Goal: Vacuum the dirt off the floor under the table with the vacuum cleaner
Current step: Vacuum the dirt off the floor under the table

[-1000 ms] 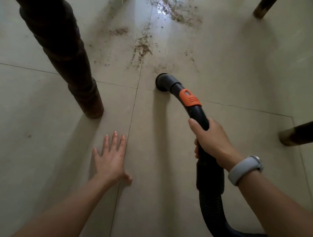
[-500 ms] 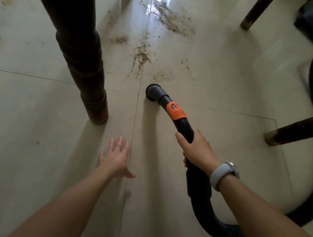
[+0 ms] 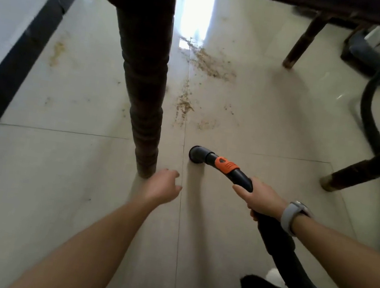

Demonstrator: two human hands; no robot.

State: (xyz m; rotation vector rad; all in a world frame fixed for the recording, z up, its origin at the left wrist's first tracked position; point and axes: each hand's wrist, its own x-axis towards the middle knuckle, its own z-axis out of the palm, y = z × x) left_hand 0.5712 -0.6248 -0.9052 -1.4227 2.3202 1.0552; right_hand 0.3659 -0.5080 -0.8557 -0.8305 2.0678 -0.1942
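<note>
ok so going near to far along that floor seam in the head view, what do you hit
left hand → vacuum nozzle → small dirt patch → larger dirt patch → bright glare on the floor

The left hand [image 3: 163, 185] has lifted off the floor [image 3: 57, 174], fingers now loosely curled beside the table leg [image 3: 143, 88]. The vacuum nozzle [image 3: 197, 154] has drawn back from the dirt [image 3: 184, 105].
</note>
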